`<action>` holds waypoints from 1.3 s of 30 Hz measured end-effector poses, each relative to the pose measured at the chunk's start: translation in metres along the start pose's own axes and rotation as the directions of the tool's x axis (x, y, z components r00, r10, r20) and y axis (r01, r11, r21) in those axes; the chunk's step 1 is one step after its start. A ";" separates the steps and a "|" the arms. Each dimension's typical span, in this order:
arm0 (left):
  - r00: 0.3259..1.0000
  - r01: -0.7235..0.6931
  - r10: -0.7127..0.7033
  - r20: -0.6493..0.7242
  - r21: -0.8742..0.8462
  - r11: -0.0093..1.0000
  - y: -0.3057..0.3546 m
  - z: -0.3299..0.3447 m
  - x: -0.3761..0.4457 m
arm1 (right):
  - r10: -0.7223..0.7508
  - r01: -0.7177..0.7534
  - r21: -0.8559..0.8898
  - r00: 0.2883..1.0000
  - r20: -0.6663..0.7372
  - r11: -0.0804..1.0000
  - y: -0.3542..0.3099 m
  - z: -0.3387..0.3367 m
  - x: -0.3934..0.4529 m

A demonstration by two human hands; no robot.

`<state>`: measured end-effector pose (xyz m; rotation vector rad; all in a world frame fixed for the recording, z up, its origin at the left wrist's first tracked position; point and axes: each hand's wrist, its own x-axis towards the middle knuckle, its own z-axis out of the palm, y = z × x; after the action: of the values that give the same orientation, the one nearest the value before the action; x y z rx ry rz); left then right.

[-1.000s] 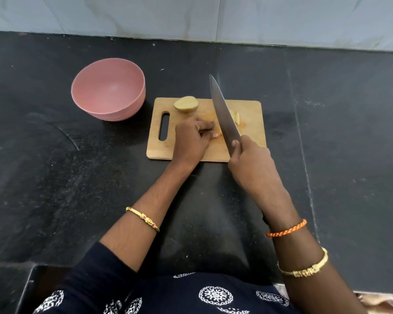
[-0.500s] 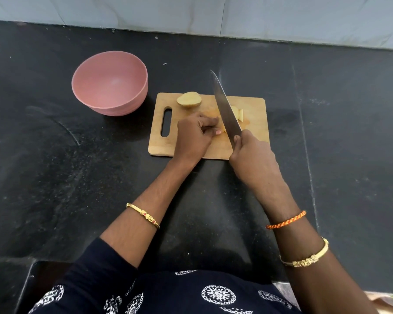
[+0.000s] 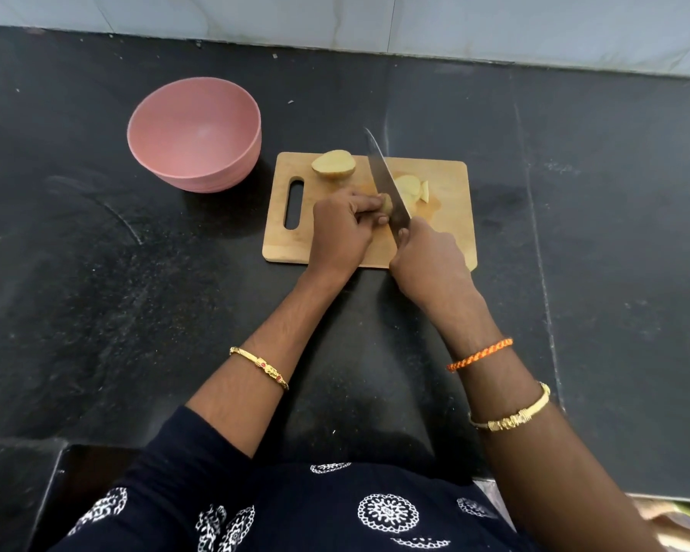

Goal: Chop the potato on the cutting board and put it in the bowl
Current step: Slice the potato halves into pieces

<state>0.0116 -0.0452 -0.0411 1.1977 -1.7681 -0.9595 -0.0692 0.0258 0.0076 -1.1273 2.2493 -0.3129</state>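
Wooden cutting board: lies on the black stone counter, handle slot at its left end, the pink bowl just beside its far-left corner.
Left hand: fingers curled down on a small potato piece near the board's middle, pinning it against the wood, fingertips right next to the blade.
Right hand: clenched round the handle of the chef's knife, whose blade runs away from the body with its tip over the board's far edge.
Potato: an uncut half rests at the far-left of the board; cut slices lie right of the blade; the held piece sits left of it.
Bowl: holds nothing, as far as the view shows.
Step in hand: by my reading, slicing the held piece, with the far half still to do.
Doing it well: keep the left fingertips tucked back, knuckles guiding the blade; bring the edge straight down through to the wood; shift the left hand back a little after each cut for even slices.
Risk: the held piece is small, so it could roll or the edge could nick a finger.
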 end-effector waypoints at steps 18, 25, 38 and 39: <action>0.999 0.026 -0.025 0.030 -0.014 1.000 -0.004 -0.002 0.002 | -0.055 0.061 0.105 0.996 -0.065 0.993 0.019 -0.012 -0.024; 0.999 0.028 -0.027 0.041 -0.010 1.000 -0.004 -0.004 0.004 | -0.070 0.075 0.087 0.996 -0.059 0.993 0.018 -0.013 -0.019; 0.998 0.028 -0.028 0.057 -0.005 1.000 -0.005 -0.005 0.007 | -0.089 0.093 0.037 0.993 -0.081 0.995 0.005 -0.008 -0.007; 0.998 0.027 -0.026 0.059 -0.004 1.000 -0.004 -0.005 0.007 | -0.093 0.096 0.043 0.993 -0.067 0.994 0.003 -0.009 -0.006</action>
<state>0.0158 -0.0537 -0.0416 1.2037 -1.7993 -1.0236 -0.0742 0.0319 0.0151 -1.2183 2.2371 -0.4437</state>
